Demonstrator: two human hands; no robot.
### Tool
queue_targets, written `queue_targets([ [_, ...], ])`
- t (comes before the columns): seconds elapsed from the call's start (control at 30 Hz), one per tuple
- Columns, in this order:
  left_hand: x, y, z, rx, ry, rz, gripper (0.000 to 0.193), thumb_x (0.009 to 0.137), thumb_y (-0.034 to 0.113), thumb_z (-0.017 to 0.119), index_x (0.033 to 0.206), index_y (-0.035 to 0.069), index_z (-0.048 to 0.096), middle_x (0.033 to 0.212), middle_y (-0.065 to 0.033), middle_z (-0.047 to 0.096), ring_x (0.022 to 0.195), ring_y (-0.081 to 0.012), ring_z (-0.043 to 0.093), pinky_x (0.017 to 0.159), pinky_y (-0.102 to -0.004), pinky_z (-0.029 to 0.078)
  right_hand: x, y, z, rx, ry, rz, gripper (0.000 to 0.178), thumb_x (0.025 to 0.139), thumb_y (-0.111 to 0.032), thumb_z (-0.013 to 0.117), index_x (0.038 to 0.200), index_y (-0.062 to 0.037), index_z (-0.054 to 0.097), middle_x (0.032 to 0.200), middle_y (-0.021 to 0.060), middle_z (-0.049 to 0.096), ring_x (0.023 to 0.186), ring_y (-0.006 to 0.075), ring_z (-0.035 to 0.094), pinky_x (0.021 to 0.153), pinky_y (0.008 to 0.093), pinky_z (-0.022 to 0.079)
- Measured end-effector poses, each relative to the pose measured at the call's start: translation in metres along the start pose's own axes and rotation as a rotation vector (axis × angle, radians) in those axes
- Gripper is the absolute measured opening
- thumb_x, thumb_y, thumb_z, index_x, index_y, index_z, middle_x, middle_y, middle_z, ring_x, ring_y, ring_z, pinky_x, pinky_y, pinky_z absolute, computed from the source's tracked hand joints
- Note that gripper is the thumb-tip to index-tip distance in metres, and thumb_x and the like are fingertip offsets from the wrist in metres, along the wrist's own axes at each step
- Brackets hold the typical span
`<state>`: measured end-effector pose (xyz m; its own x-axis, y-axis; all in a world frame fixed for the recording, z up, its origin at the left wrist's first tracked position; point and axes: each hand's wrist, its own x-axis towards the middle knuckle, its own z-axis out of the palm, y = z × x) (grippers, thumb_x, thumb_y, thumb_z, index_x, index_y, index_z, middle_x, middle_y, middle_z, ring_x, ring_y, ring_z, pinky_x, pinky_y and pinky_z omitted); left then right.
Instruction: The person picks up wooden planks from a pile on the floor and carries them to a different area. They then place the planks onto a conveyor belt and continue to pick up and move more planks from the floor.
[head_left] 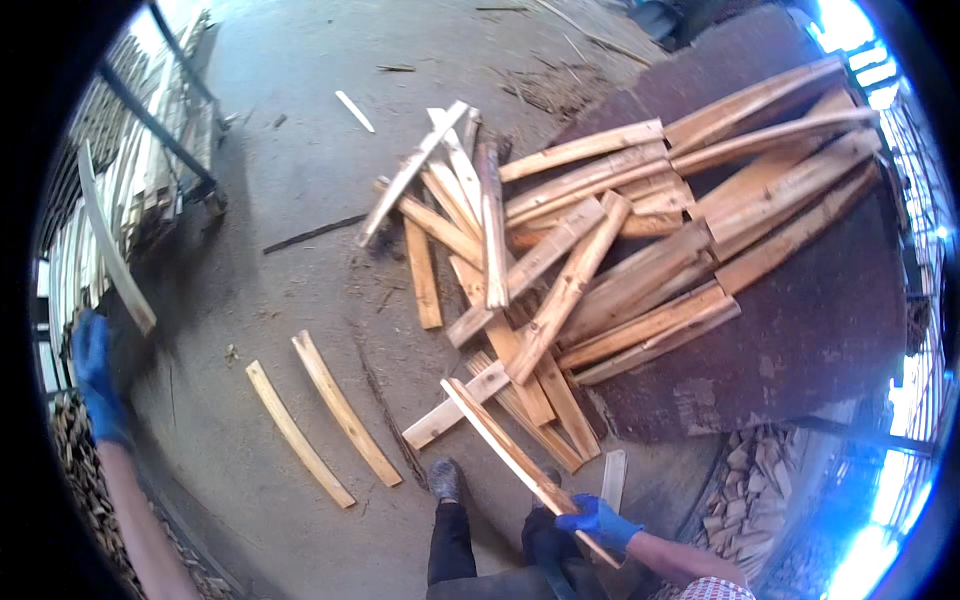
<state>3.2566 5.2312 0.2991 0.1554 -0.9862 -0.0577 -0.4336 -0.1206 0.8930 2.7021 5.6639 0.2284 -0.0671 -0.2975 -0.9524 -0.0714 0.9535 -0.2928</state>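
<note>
My right hand [600, 522], in a blue glove, is closed round a long narrow wooden board [510, 450] near its lower end. The board slants up and to the left over my feet and the pile. Far to the left, my left hand [96, 372], also gloved in blue, reaches out with its fingers stretched and nothing visible in it. Just beyond its fingertips a pale wooden strip [112, 248] leans beside a stack of strips [150, 150]; whether the strip rests on anything I cannot tell.
A loose pile of boards [560, 280] spreads ahead, running onto a dark brown sheet [810, 320] at right. Two boards [340, 405] lie on the concrete floor to the left. Metal bars [155, 120] stand by the left stack. Short wood pieces [750, 495] are heaped at lower right.
</note>
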Motion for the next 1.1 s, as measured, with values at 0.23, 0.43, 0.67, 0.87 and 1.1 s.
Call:
queue_targets([
  [0.23,-0.296,-0.034,0.272,-0.778,-0.675,-1.034,0.041,0.085,0.030,0.062,0.121,0.009,0.055,0.105,-0.0057,0.060,0.096,-0.0175,0.057,0.084,-0.0319,0.050,0.014,0.016,0.076,0.260,-0.036,-0.073,0.061,0.071,-0.031,0.080,0.117,-0.0009,0.055,0.101,0.0093,0.063,0.086,0.0156,0.058,0.079,0.0320,0.049],
  [0.43,-0.387,-0.066,0.341,-1.053,-0.471,-1.330,0.056,0.082,0.015,0.062,0.129,-0.004,0.039,0.109,-0.0228,0.060,0.102,-0.0324,0.060,0.089,-0.0439,0.051,0.142,-0.016,0.005,0.215,-0.027,-0.381,0.047,0.086,-0.015,0.066,0.127,-0.0021,0.048,0.113,0.0076,0.059,0.106,0.0142,0.055,0.092,0.0303,0.046],
  [0.67,-0.366,-0.108,0.333,-1.134,-0.495,-1.361,0.060,0.082,0.012,0.062,0.135,-0.003,0.036,0.099,-0.0125,0.059,0.093,-0.0252,0.060,0.089,-0.0405,0.050,0.350,-0.129,-0.097,0.571,0.322,-0.587,0.043,0.079,-0.016,0.072,0.115,0.0032,0.056,0.103,0.0115,0.063,0.089,0.0208,0.060,0.082,0.0324,0.050],
  [0.87,-0.384,-0.105,0.318,-1.008,-0.436,-1.400,0.061,0.082,0.013,0.062,0.135,-0.004,0.036,0.105,-0.0144,0.059,0.098,-0.0252,0.060,0.090,-0.0408,0.049,0.246,-0.063,-0.024,0.455,0.199,-0.542,0.042,0.076,-0.006,0.072,0.114,0.0031,0.056,0.101,0.0104,0.064,0.092,0.0187,0.061,0.082,0.0329,0.050],
  [1.1,-0.412,-0.062,0.330,-0.973,-0.517,-1.398,0.058,0.084,0.014,0.059,0.134,-0.004,0.037,0.116,-0.0188,0.058,0.102,-0.0260,0.059,0.091,-0.0381,0.048,0.090,0.016,0.047,0.703,-0.016,0.025,0.039,0.079,-0.013,0.069,0.114,0.0001,0.059,0.100,0.0080,0.064,0.087,0.0159,0.061,0.081,0.0295,0.049],
])
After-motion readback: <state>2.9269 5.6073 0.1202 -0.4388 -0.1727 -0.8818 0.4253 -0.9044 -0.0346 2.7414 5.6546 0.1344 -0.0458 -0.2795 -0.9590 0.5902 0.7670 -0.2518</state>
